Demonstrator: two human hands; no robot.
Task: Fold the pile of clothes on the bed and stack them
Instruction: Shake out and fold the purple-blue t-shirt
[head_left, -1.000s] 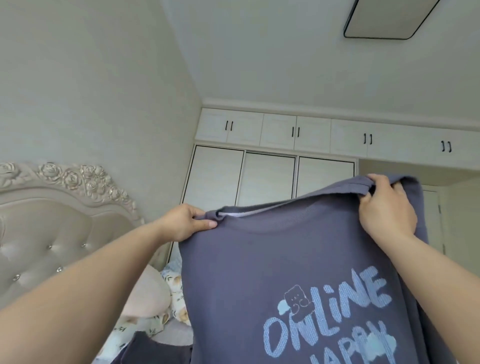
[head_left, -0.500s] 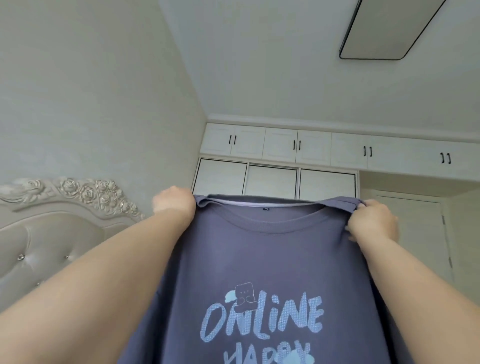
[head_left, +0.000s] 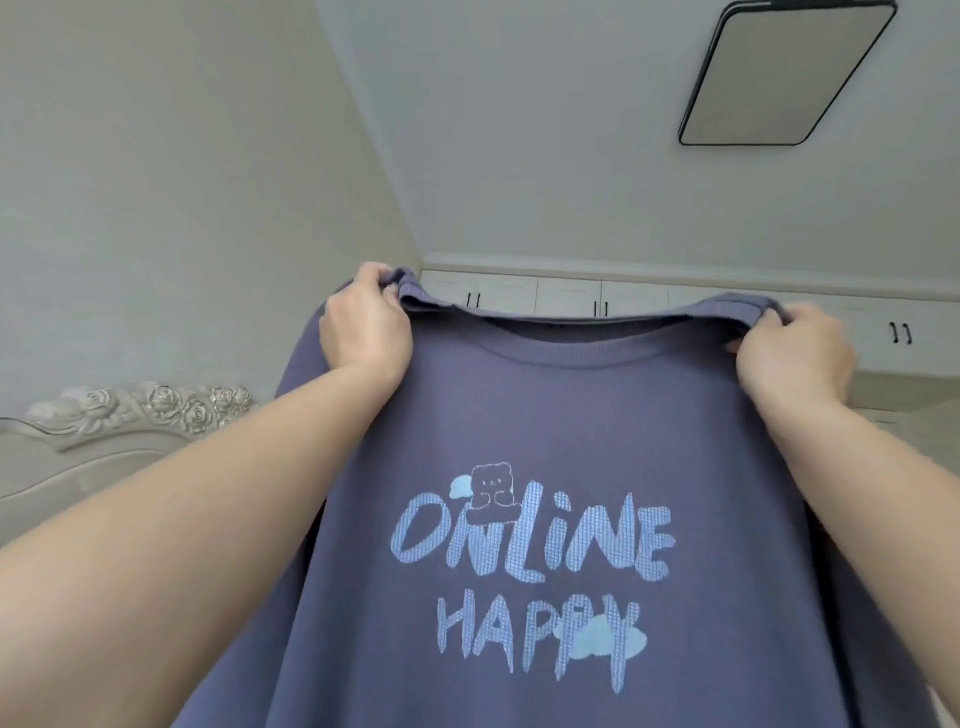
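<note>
T-shirt, dusky purple-blue, hangs spread across the centre and lower frame, its front showing pale blue lettering "ONLINE HAPPY" with a small bear and clouds. Left hand and right hand each pinch a shoulder beside the ribbed collar, fingers curled over the fabric.

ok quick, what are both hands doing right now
Left hand: closed, gripping the shirt at its left shoulder.
Right hand: closed, gripping the shirt at its right shoulder.
</note>
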